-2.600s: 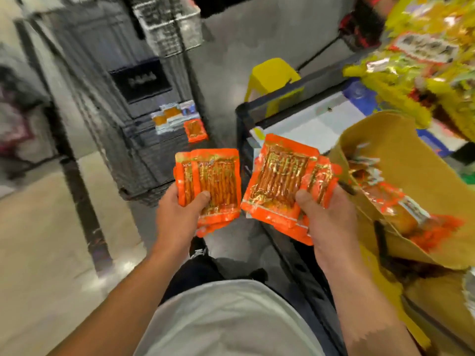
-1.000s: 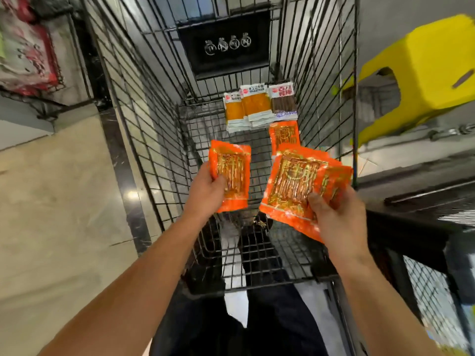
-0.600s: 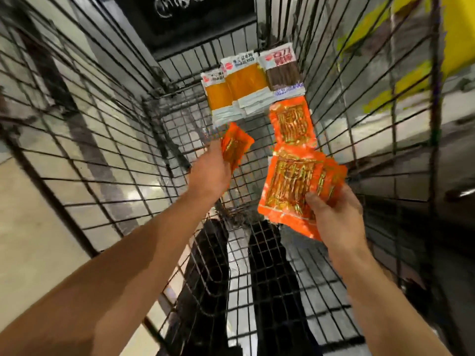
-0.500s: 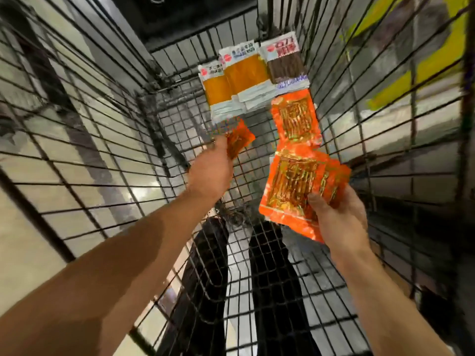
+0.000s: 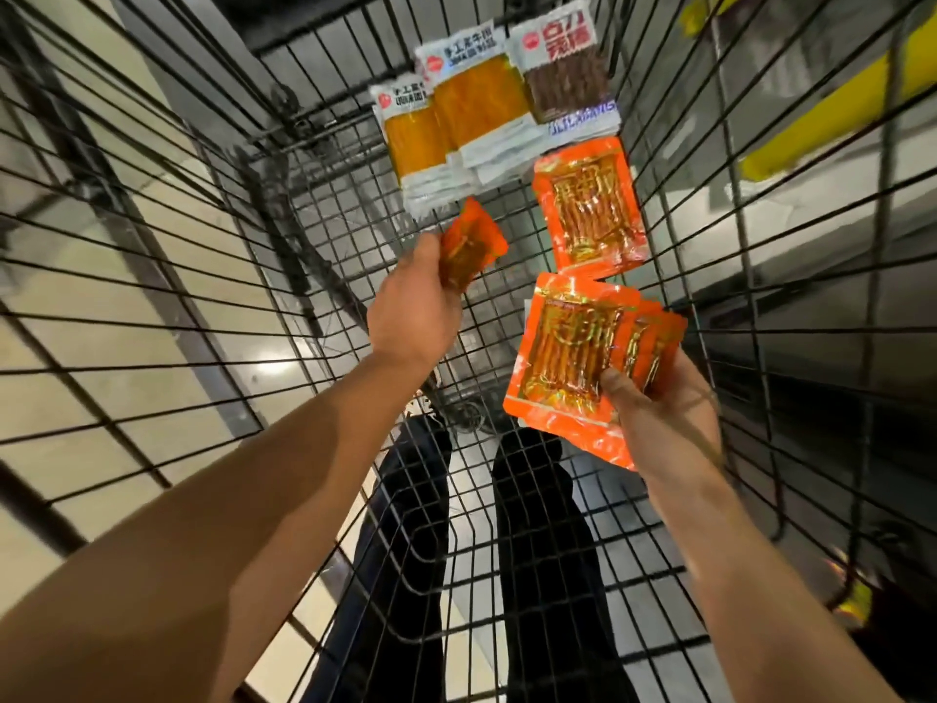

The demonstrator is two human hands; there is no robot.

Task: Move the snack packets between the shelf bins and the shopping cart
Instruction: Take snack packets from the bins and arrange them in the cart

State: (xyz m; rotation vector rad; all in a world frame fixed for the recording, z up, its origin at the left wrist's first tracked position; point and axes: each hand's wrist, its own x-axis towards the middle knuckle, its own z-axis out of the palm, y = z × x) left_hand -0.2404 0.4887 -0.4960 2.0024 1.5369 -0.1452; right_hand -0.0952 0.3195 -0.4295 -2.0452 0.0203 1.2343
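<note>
Two hands reach down into a wire shopping cart (image 5: 213, 205), each with orange snack packets. Near the middle of the frame the left hand (image 5: 413, 309) pinches a single orange packet (image 5: 469, 246) by its lower end, fingers curled round it; the packet tilts, above the cart's mesh floor. Lower right of centre, the right hand (image 5: 664, 418) grips a fanned bunch of orange packets (image 5: 583, 352), thumb pressed on the front one, the other fingers hidden behind. Just above that bunch, one more orange packet (image 5: 590, 205) lies flat on the cart floor. At the upper middle of the frame, against the cart's far end, lie three white-topped packets side by side and overlapping: two with yellow filling (image 5: 456, 119) and one with brown sticks (image 5: 563, 78) on the right. Through the mesh at the bottom show dark trouser legs (image 5: 532, 550), and pale floor tiles (image 5: 152, 347) fill the left. A yellow shape (image 5: 831, 114) sits blurred at the upper right, outside the cart.
</note>
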